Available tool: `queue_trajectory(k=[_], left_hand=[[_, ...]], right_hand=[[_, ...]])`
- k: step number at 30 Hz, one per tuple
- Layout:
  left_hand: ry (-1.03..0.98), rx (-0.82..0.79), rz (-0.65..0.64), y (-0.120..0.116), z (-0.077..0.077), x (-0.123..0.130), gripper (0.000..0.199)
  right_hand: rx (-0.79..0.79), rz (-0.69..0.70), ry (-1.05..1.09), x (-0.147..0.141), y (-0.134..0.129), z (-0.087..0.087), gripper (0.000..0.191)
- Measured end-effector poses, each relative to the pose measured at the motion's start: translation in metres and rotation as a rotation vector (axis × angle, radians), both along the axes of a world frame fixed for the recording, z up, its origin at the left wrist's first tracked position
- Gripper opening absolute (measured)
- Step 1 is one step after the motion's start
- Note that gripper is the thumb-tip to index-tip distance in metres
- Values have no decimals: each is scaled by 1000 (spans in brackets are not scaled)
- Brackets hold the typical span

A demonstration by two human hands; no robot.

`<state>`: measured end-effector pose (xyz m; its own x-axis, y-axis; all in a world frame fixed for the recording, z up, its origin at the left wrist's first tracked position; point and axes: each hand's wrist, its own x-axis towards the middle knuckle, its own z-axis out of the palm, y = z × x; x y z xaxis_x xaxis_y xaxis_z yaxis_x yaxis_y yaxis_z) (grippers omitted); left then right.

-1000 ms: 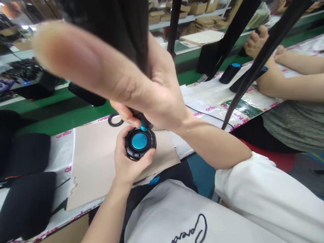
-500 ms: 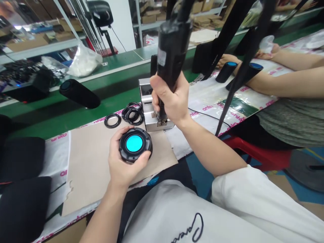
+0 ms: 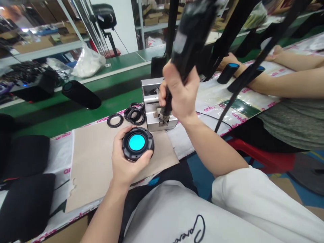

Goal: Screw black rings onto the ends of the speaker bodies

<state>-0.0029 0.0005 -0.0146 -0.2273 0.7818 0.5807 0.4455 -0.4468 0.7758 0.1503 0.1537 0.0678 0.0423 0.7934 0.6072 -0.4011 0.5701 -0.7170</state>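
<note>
Tilted further right, the electric screwdriver (image 3: 192,33) stays clenched in the right hand (image 3: 178,91) above a steel feeder (image 3: 149,101), the left hand (image 3: 124,158) gripping a black speaker cap (image 3: 138,143).

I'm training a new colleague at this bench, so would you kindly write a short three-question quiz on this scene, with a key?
1. Which hand holds the round black housing with the cyan centre?
2. True or false: the single black ring lies apart from the stack of black rings.
3. Which is the tip of the electric screwdriver nearest to?
A. The torn edge of the beige sheet
B. The silver metal box
C. A co-worker's hand

Key:
1. The left hand
2. True
3. B
</note>
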Motion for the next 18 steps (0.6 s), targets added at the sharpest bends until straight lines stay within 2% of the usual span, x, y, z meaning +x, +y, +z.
queue_trajectory(k=[5, 8, 10, 13, 15, 18], left_hand=[[25, 16, -3, 1, 1, 0, 70], [25, 28, 0, 1, 1, -1, 70], [25, 32, 0, 2, 0, -1, 70], [17, 32, -13, 2, 0, -1, 71], [14, 25, -20, 3, 0, -1, 71], [25, -3, 2, 5, 0, -2, 73]], right_hand=[[-70, 28, -36, -3, -2, -14, 56], [-132, 81, -64, 2, -7, -11, 60], [-179, 102, -57, 6, -15, 2, 60], [-106, 104, 49, 9, -35, 38, 58], [-36, 260, 24, 7, -50, 65, 61], [-97, 462, -90, -5, -70, 94, 60]])
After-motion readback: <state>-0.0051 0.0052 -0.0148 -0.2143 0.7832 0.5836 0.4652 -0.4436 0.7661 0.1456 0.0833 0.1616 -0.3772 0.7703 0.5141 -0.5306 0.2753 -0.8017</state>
